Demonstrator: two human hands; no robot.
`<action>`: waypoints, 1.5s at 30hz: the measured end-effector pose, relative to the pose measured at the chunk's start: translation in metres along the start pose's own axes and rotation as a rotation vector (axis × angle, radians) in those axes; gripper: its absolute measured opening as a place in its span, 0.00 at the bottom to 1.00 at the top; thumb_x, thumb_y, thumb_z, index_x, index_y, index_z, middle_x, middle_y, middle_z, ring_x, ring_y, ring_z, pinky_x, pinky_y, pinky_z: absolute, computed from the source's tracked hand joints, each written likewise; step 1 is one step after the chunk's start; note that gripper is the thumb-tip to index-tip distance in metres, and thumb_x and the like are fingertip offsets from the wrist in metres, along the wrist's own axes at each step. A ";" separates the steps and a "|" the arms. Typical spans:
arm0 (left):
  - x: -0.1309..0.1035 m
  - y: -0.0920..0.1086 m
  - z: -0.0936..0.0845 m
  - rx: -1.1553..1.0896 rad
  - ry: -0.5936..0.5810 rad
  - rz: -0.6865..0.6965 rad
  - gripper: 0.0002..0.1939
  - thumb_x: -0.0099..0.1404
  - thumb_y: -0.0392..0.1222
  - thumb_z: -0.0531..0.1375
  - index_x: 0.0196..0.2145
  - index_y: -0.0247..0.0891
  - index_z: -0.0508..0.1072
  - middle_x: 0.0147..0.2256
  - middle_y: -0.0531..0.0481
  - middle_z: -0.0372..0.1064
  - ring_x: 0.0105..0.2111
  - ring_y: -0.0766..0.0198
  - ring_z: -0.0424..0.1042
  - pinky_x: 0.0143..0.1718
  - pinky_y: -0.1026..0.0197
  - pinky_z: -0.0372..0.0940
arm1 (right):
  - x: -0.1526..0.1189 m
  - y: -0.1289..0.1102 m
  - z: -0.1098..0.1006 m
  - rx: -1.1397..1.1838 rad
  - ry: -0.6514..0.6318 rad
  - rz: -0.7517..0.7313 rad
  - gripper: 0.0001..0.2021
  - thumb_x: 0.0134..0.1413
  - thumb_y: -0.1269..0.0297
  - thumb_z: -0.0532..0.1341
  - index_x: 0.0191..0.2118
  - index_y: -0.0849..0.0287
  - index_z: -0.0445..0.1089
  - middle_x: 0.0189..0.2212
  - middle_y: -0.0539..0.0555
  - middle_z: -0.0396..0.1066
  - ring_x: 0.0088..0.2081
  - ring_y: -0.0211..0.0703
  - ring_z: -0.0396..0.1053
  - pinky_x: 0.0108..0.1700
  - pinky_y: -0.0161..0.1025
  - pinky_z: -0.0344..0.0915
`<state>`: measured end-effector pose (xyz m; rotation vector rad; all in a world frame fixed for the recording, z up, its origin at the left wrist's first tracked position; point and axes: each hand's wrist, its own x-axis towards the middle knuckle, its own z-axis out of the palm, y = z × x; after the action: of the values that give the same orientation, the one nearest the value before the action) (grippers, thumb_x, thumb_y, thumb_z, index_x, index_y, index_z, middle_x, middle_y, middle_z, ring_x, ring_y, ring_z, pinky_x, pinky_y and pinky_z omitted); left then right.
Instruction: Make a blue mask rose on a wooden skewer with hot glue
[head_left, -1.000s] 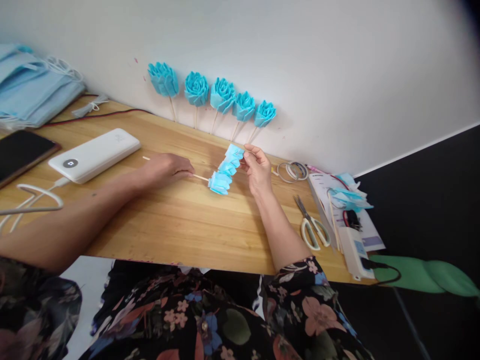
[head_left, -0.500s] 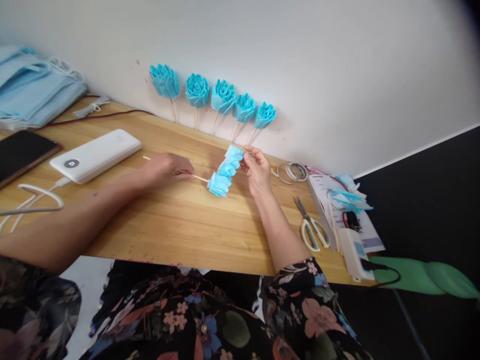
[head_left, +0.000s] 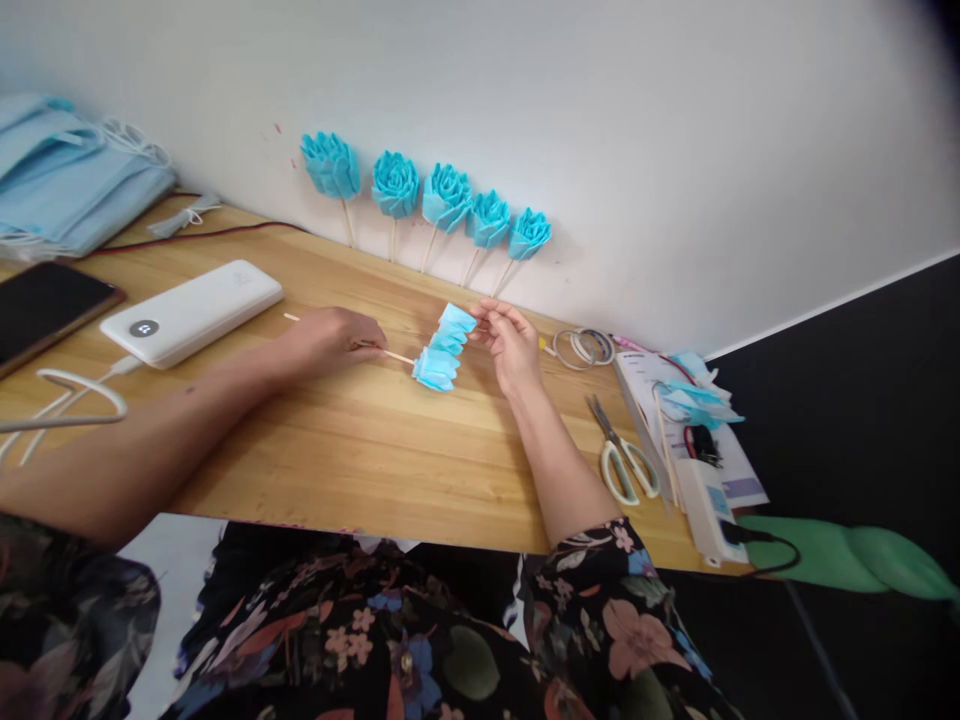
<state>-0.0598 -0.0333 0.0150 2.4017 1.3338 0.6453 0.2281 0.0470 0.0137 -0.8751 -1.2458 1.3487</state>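
My left hand is closed around a thin wooden stick that lies level over the table. A pleated light-blue strip, which looks like mask fabric, is wound at the stick's right end, and its loose part rises up and to the right. The fingers of my right hand pinch the free upper end of this strip. Behind the hands, several blue folded flowers on sticks lean against the wall in a row.
Scissors, tape rolls and a power strip lie on the right of the wooden table. A white power bank, a phone and a stack of blue masks are on the left.
The loose part of the strip has become shorter, with its upper end lower and further left. My right hand has shifted slightly left along with it; my left hand stays in place.
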 end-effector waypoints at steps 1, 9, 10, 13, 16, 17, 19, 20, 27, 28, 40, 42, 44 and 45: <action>0.000 0.000 0.000 -0.004 -0.001 -0.002 0.22 0.76 0.54 0.54 0.38 0.38 0.81 0.39 0.43 0.81 0.38 0.57 0.77 0.39 0.61 0.61 | 0.000 0.000 0.000 0.013 -0.004 0.004 0.12 0.48 0.55 0.72 0.38 0.53 0.78 0.36 0.50 0.83 0.38 0.42 0.79 0.37 0.38 0.77; 0.000 -0.001 0.001 -0.025 -0.005 -0.016 0.21 0.74 0.54 0.55 0.37 0.37 0.81 0.39 0.43 0.81 0.38 0.57 0.77 0.38 0.60 0.61 | 0.001 -0.001 0.000 -0.010 0.002 0.043 0.13 0.50 0.52 0.72 0.38 0.53 0.78 0.38 0.51 0.83 0.39 0.42 0.79 0.35 0.36 0.76; 0.000 -0.001 0.000 -0.025 -0.009 -0.017 0.21 0.74 0.53 0.55 0.37 0.37 0.81 0.39 0.43 0.81 0.38 0.57 0.77 0.38 0.60 0.61 | 0.001 -0.001 -0.001 -0.021 0.000 0.045 0.14 0.50 0.52 0.72 0.39 0.53 0.78 0.38 0.51 0.83 0.40 0.42 0.79 0.35 0.36 0.76; 0.000 0.000 -0.001 -0.024 -0.020 -0.023 0.20 0.73 0.53 0.55 0.37 0.37 0.81 0.38 0.44 0.81 0.38 0.57 0.77 0.38 0.61 0.61 | 0.001 0.001 -0.002 -0.051 -0.022 0.039 0.16 0.49 0.49 0.72 0.40 0.51 0.79 0.39 0.50 0.83 0.39 0.41 0.78 0.35 0.36 0.74; 0.000 0.001 -0.002 -0.031 -0.035 -0.023 0.18 0.73 0.52 0.56 0.37 0.38 0.81 0.38 0.44 0.81 0.38 0.58 0.77 0.40 0.61 0.61 | 0.000 0.002 -0.003 -0.103 -0.050 0.034 0.16 0.50 0.47 0.72 0.40 0.50 0.79 0.39 0.50 0.82 0.39 0.41 0.77 0.35 0.36 0.73; 0.000 0.001 -0.002 -0.036 -0.034 -0.020 0.18 0.73 0.52 0.56 0.37 0.38 0.81 0.38 0.44 0.81 0.38 0.58 0.77 0.40 0.61 0.61 | 0.000 0.003 -0.003 -0.127 -0.062 0.031 0.16 0.50 0.47 0.72 0.41 0.50 0.79 0.39 0.50 0.82 0.40 0.41 0.77 0.35 0.37 0.72; 0.000 0.001 -0.001 -0.050 -0.029 -0.011 0.18 0.74 0.52 0.57 0.36 0.38 0.81 0.37 0.44 0.81 0.38 0.58 0.77 0.39 0.61 0.61 | 0.000 0.005 -0.004 -0.181 -0.084 0.021 0.17 0.51 0.47 0.72 0.43 0.49 0.78 0.41 0.50 0.82 0.42 0.42 0.77 0.36 0.37 0.72; -0.001 0.000 -0.001 -0.060 -0.027 -0.004 0.19 0.74 0.52 0.57 0.36 0.38 0.81 0.37 0.44 0.81 0.37 0.58 0.77 0.39 0.61 0.61 | 0.000 0.006 -0.004 -0.205 -0.094 0.014 0.18 0.51 0.47 0.72 0.44 0.49 0.78 0.42 0.51 0.82 0.43 0.43 0.77 0.36 0.38 0.72; 0.000 -0.004 0.002 -0.106 -0.014 0.068 0.23 0.76 0.57 0.56 0.36 0.37 0.81 0.35 0.44 0.81 0.35 0.59 0.76 0.37 0.61 0.61 | 0.006 0.022 -0.007 -0.259 -0.115 0.011 0.23 0.44 0.51 0.74 0.46 0.51 0.76 0.39 0.52 0.81 0.39 0.44 0.76 0.42 0.43 0.74; 0.001 -0.004 0.003 -0.109 -0.003 0.082 0.24 0.76 0.58 0.56 0.36 0.37 0.81 0.35 0.44 0.81 0.34 0.59 0.76 0.36 0.61 0.61 | 0.007 0.023 -0.007 -0.260 -0.110 0.009 0.23 0.44 0.51 0.74 0.46 0.51 0.76 0.38 0.51 0.81 0.39 0.44 0.76 0.43 0.43 0.75; 0.011 0.000 0.000 -0.336 0.173 -0.098 0.21 0.70 0.59 0.61 0.33 0.38 0.80 0.35 0.45 0.79 0.36 0.58 0.75 0.39 0.58 0.65 | 0.004 0.009 -0.006 0.002 -0.069 0.103 0.24 0.39 0.53 0.76 0.46 0.49 0.77 0.37 0.48 0.80 0.42 0.44 0.76 0.50 0.44 0.75; 0.020 0.004 -0.002 -0.366 0.203 -0.181 0.20 0.68 0.58 0.63 0.36 0.38 0.82 0.37 0.45 0.80 0.37 0.57 0.75 0.39 0.58 0.66 | 0.003 0.006 -0.005 0.034 -0.067 0.113 0.24 0.38 0.54 0.76 0.45 0.49 0.77 0.36 0.47 0.79 0.41 0.43 0.76 0.49 0.43 0.75; 0.033 0.010 -0.003 -0.405 0.210 -0.235 0.19 0.66 0.57 0.64 0.40 0.39 0.84 0.40 0.46 0.82 0.40 0.56 0.77 0.42 0.58 0.68 | 0.002 0.004 -0.003 0.041 -0.073 0.117 0.24 0.38 0.55 0.75 0.45 0.49 0.76 0.36 0.46 0.78 0.40 0.42 0.76 0.49 0.43 0.74; 0.040 0.014 -0.003 -0.437 0.210 -0.250 0.19 0.66 0.57 0.65 0.43 0.39 0.84 0.42 0.46 0.83 0.43 0.56 0.77 0.45 0.58 0.69 | 0.002 0.003 -0.002 0.036 -0.075 0.118 0.24 0.38 0.55 0.75 0.45 0.49 0.76 0.36 0.47 0.78 0.41 0.43 0.76 0.49 0.43 0.74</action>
<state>-0.0329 -0.0064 0.0333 1.8291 1.3733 1.0162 0.2293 0.0494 0.0107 -0.8912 -1.2389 1.5055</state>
